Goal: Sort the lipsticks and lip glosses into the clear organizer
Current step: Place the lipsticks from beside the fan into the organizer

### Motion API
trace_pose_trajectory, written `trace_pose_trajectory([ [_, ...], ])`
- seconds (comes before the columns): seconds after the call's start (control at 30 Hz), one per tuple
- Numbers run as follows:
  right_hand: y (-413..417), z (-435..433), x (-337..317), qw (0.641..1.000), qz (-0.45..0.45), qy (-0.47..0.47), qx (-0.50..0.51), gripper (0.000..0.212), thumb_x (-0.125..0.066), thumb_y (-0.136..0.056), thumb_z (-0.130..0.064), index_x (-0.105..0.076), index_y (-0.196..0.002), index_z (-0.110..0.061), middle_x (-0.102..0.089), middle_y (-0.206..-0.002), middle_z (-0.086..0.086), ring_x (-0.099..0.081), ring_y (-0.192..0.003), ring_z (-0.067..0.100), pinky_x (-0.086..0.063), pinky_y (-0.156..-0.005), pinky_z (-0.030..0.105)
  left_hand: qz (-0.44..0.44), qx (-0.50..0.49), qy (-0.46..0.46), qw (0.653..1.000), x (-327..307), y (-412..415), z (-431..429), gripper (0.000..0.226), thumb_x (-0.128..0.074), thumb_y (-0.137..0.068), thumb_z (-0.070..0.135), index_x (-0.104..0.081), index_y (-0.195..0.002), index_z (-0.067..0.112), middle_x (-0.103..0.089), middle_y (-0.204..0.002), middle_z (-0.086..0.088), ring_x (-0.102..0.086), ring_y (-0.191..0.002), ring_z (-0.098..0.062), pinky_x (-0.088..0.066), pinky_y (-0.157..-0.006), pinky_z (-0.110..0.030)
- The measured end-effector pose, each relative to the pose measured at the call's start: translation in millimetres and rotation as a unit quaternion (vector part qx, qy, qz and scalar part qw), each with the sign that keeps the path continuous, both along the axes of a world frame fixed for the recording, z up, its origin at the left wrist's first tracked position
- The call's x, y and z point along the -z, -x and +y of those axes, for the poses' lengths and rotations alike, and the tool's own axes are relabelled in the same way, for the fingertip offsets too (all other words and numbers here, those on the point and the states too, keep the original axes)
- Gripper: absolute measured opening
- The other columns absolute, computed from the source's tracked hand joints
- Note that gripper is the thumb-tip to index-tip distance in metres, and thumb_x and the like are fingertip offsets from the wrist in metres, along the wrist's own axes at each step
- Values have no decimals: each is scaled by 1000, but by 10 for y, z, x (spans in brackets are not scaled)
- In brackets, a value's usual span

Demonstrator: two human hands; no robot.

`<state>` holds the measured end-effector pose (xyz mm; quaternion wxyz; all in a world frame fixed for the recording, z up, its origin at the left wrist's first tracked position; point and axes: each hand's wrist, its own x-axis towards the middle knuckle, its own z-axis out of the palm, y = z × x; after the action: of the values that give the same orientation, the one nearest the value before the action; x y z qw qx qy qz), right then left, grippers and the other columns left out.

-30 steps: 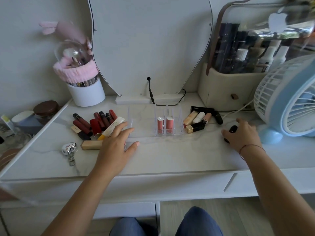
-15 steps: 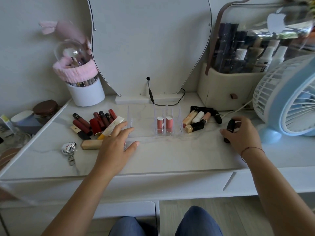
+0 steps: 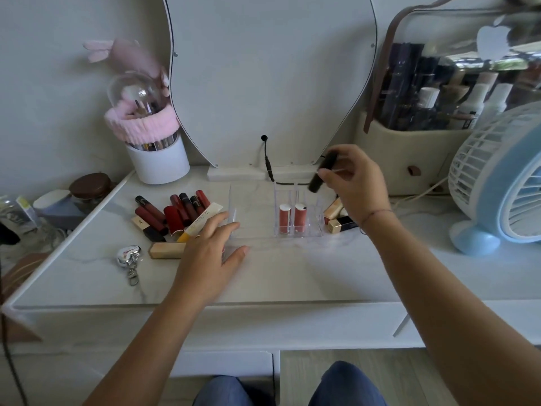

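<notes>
From the head view I see my right hand (image 3: 355, 189) pinching a black lipstick (image 3: 322, 174) between thumb and fingertips, tilted, raised over the right end of the clear organizer (image 3: 298, 218), where two pink lipsticks (image 3: 292, 218) stand. My left hand (image 3: 209, 254) lies flat on the desk (image 3: 292, 273), fingers loosely spread, touching the organizer's left end.

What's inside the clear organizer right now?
Two pink lipsticks stand upright side by side in the clear organizer. Its wide left section looks empty. The right hand holds a black tube above it, covering part of the far right end.
</notes>
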<state>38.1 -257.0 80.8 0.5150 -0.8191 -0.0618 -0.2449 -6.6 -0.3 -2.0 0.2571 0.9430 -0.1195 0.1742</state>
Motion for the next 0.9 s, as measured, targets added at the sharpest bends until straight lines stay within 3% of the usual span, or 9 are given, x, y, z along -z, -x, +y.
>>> trace_pose_trajectory([
  [0.17,-197,334,-8,996,12,52,-72,25,-67,-81,-18,-62,-105,-22,-70,-89,-4,-67,-83,6,-54,-83,24,-2,5,7,1000,-3,-4,1,46,-61,-85,39,-55,-126,19,-40,-144,3,-44,-126,-18,-41,-99,-35],
  [0.37,-254,420,65,989,39,125,-75,15,-67,-80,-20,-67,-95,-22,-67,-79,-12,-65,-79,4,-56,-79,28,-2,8,9,1000,4,-4,3,46,-60,-85,40,-55,-127,19,-39,-145,3,-44,-126,-19,-41,-100,-39],
  [0.53,-247,415,124,979,49,188,-62,13,-65,-81,-25,-71,-93,-23,-65,-83,-9,-60,-89,15,-52,-81,38,-3,10,8,1000,5,-7,3,46,-61,-85,38,-55,-126,19,-40,-144,2,-46,-125,-19,-42,-98,-39],
  [0.67,-251,399,147,974,46,212,-59,19,-62,-84,-30,-70,-99,-22,-62,-88,-8,-55,-91,15,-46,-82,31,0,9,8,1000,0,-4,3,46,-62,-85,38,-55,-126,18,-40,-144,2,-47,-124,-20,-44,-97,-40],
  [0.8,-219,198,133,982,38,178,-56,33,-62,-82,-38,-64,-112,-23,-62,-97,-8,-55,-89,5,-44,-80,18,9,7,9,1000,3,10,3,46,-61,-85,39,-54,-127,21,-39,-144,6,-54,-109,-24,-45,-95,-42],
  [0.9,-174,-204,184,990,36,134,4,33,-61,-83,-37,-64,-113,-23,-63,-99,-8,-58,-90,7,-46,-83,22,6,10,12,1000,15,2,9,46,-62,-85,38,-54,-127,21,-38,-144,6,-52,-113,-22,-44,-96,-41],
])
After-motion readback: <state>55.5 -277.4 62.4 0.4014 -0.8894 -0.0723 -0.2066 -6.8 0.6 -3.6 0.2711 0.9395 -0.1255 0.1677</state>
